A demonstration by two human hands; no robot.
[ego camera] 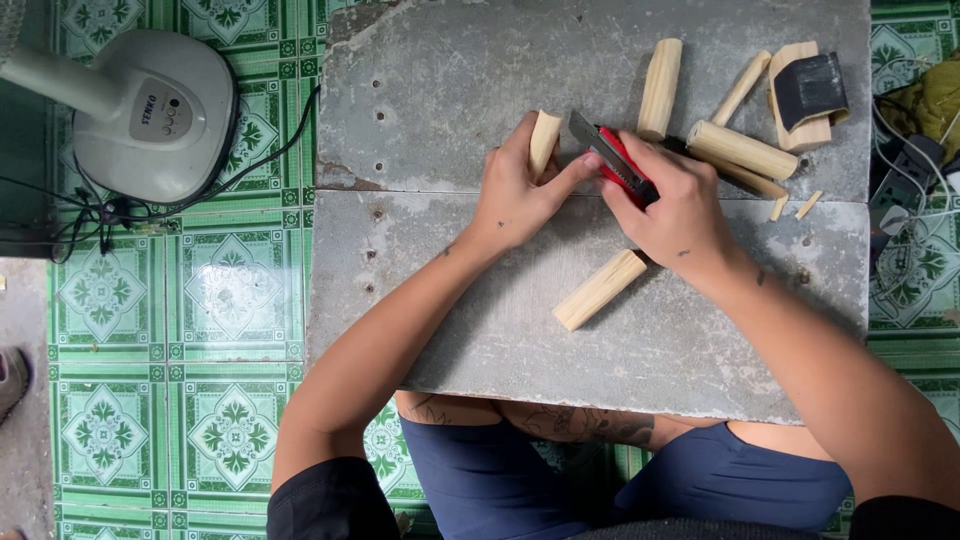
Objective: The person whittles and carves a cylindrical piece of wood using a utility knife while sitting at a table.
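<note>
Near the upper middle of the frame the left hand (pixel 515 195) has its grip closed around one short pale wooden stick (pixel 544 140), held upright with its top end showing above the fingers, while the right hand (pixel 675 205) is closed on a red utility knife (pixel 615 160) whose grey blade points toward that stick; the left thumb rests against the blade's side. Loose wooden pieces lie around them: one round stick (pixel 600 290) below the hands, one (pixel 660 88) standing above the knife, one thicker (pixel 742 150) at the upper right with a thinner one under it, one slim slanted stick (pixel 741 88), and two small chips (pixel 796 207) just beside them. One wooden block wrapped in dark sandpaper (pixel 808 88) sits at the upper right. The surface (pixel 450 100) is a grey, worn slab with a seam across its middle and small holes. Below it is a floor of green patterned tiles (pixel 200 300); one white fan base (pixel 150 110) with black cords stands at the upper left, and tangled cables (pixel 905 190) lie at the right edge.
</note>
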